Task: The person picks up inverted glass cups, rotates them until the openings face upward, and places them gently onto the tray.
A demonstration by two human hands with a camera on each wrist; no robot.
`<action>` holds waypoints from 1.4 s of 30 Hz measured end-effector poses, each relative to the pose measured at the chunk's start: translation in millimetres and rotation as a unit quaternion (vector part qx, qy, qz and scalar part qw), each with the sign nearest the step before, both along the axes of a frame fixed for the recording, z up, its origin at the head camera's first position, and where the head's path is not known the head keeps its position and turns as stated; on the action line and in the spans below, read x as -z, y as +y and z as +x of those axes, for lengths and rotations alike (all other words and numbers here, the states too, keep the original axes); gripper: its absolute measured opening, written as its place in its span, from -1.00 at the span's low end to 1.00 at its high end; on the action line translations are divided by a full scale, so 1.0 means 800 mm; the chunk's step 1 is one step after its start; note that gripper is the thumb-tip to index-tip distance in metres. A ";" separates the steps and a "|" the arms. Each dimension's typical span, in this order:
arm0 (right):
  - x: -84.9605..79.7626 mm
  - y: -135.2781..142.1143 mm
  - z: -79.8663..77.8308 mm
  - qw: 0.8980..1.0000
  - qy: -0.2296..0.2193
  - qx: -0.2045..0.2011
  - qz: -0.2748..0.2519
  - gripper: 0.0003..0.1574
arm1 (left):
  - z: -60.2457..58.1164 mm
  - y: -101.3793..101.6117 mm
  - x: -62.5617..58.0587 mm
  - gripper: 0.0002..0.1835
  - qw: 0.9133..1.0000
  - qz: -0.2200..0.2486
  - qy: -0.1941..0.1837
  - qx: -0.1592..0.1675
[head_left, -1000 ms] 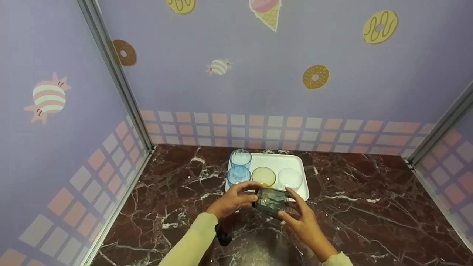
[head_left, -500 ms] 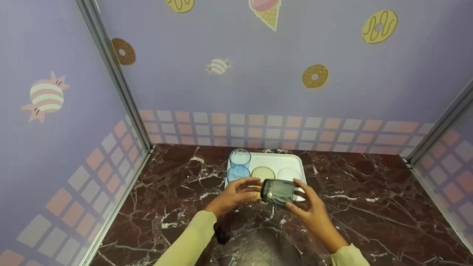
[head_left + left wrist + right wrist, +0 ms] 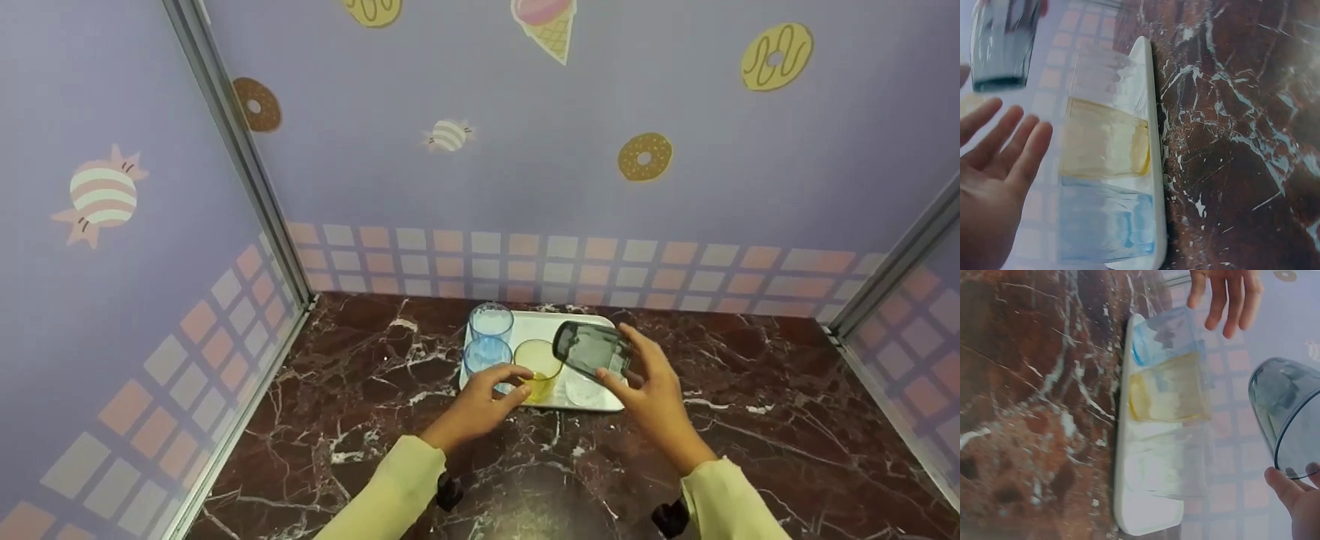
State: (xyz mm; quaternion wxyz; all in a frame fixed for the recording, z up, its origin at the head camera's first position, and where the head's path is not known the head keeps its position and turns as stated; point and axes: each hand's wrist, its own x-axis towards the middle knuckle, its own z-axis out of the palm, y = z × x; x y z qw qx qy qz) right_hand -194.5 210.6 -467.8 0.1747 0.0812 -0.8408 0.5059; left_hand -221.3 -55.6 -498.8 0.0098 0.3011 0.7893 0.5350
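Observation:
My right hand (image 3: 656, 390) grips a grey tinted drinking glass (image 3: 592, 349) near its rim. The glass lies sideways in the air over the tray's right part, its thick base pointing left. My left hand (image 3: 480, 405) hovers in front of the yellow glass (image 3: 538, 360), holding nothing; its fingers (image 3: 1033, 149) are spread and relaxed in the left wrist view. On the white tray (image 3: 536, 322), a blue glass (image 3: 487, 356) stands left of the yellow one, with another blue glass (image 3: 491, 319) behind it. A clear glass (image 3: 1168, 464) stands right of the yellow one, partly hidden in the head view.
The tray sits on a dark red marbled tabletop (image 3: 360, 420), near the back wall (image 3: 525, 187) with its printed sweets and tiles. Side walls (image 3: 112, 300) stand at left and right.
My left hand has let go of the grey glass and come down slightly. My right hand has carried the glass right and forward over the tray.

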 end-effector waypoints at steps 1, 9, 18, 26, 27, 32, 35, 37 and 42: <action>-0.003 0.001 -0.005 1.000 0.000 0.005 0.007 -0.04 | 0.003 0.001 -0.001 -0.73 1.000 -0.019 0.021 -0.010; -0.022 0.008 -0.041 0.997 0.015 0.030 0.073 -0.08 | 0.028 0.003 -0.014 -0.63 0.963 -0.194 0.153 -0.104; -0.024 0.020 -0.087 0.990 -0.028 0.033 0.136 -0.06 | 0.047 0.003 -0.014 -0.56 0.942 -0.236 0.201 -0.129; -0.022 0.013 -0.117 0.983 -0.074 0.005 0.165 -0.03 | 0.055 -0.006 -0.014 -0.59 0.931 -0.254 0.222 -0.141; -0.021 0.012 -0.121 0.982 -0.074 0.004 0.171 -0.03 | 0.056 -0.007 -0.013 -0.59 0.930 -0.257 0.221 -0.142; -0.013 0.007 -0.141 0.978 -0.078 0.002 0.194 -0.04 | 0.058 -0.008 -0.011 -0.57 0.931 -0.270 0.199 -0.143; -0.007 0.002 -0.152 0.975 -0.079 0.003 0.207 -0.04 | 0.060 -0.008 -0.010 -0.56 0.931 -0.280 0.185 -0.142; -0.003 -0.001 -0.159 0.974 -0.075 0.003 0.212 -0.06 | 0.061 -0.007 -0.010 -0.55 0.931 -0.282 0.181 -0.143; 0.006 -0.005 -0.170 0.974 -0.072 0.003 0.215 -0.07 | 0.060 -0.005 -0.011 -0.55 0.929 -0.275 0.192 -0.153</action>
